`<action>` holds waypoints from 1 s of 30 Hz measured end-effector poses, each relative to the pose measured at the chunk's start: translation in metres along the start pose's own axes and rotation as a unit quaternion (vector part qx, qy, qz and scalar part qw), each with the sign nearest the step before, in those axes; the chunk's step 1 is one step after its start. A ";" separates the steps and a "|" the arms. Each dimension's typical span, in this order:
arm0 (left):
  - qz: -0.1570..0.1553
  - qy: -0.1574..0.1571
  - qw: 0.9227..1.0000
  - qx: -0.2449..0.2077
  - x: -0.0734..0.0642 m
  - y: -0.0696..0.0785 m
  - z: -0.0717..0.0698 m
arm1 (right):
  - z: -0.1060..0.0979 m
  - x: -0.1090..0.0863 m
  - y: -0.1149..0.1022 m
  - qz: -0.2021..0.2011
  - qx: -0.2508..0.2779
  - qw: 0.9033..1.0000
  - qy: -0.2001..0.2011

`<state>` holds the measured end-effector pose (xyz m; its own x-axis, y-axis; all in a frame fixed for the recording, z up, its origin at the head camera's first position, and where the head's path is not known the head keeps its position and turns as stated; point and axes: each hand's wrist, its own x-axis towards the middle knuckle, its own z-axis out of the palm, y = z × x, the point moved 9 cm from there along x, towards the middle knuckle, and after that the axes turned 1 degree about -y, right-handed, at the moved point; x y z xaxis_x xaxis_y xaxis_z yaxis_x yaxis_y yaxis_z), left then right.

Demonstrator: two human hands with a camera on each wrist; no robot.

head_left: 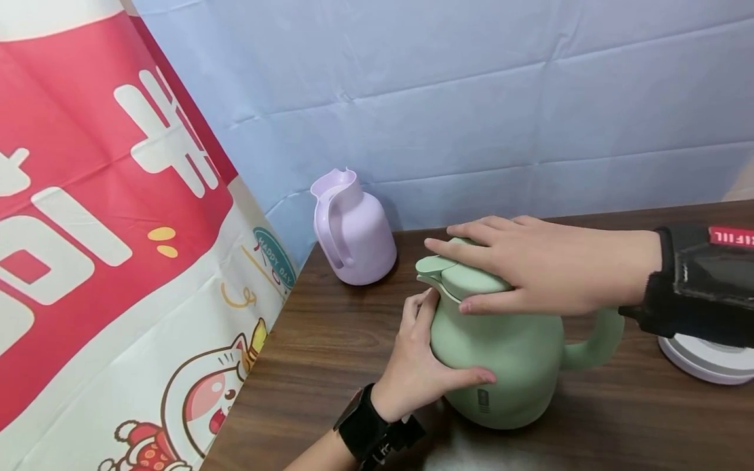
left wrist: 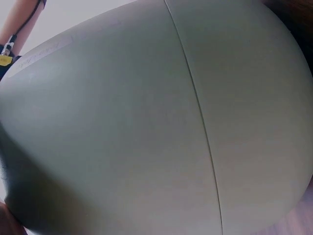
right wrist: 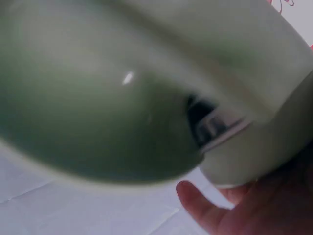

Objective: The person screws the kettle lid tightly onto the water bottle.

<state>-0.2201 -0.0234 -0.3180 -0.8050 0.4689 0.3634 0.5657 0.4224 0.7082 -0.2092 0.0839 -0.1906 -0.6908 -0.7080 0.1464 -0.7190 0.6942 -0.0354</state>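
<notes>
A green thermos jug [head_left: 501,366] stands upright on the wooden table, its spout to the left and its handle [head_left: 601,340] to the right. My left hand [head_left: 421,366] grips the body on the spout side, with the thumb across the front. Over the green lid [head_left: 477,278] lies my right hand [head_left: 530,261], its fingers stretched out and the thumb along the near side. Smooth green wall of the jug [left wrist: 122,122] fills the left wrist view. Blurred green surfaces crowd the right wrist view, with part of the right hand [right wrist: 264,210] at lower right.
A lilac jug [head_left: 365,242] with its handle towards me stands at the table's back left corner. Partly under the right wrist, a white round object [head_left: 701,360] lies on the wooden table [head_left: 312,373]. A blue cloth [head_left: 448,131] hangs behind, and a printed banner [head_left: 177,294] hangs at left.
</notes>
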 end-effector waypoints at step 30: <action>0.005 0.002 1.000 0.008 0.004 0.004 0.004 | -0.024 -0.009 0.017 0.070 -0.043 0.997 0.017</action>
<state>-0.2206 -0.0164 -0.3160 -0.7996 0.4705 0.3732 0.5769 0.4291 0.6950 -0.2134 0.1048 -0.1689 -0.7793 -0.6005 0.1791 -0.6064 0.7948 0.0261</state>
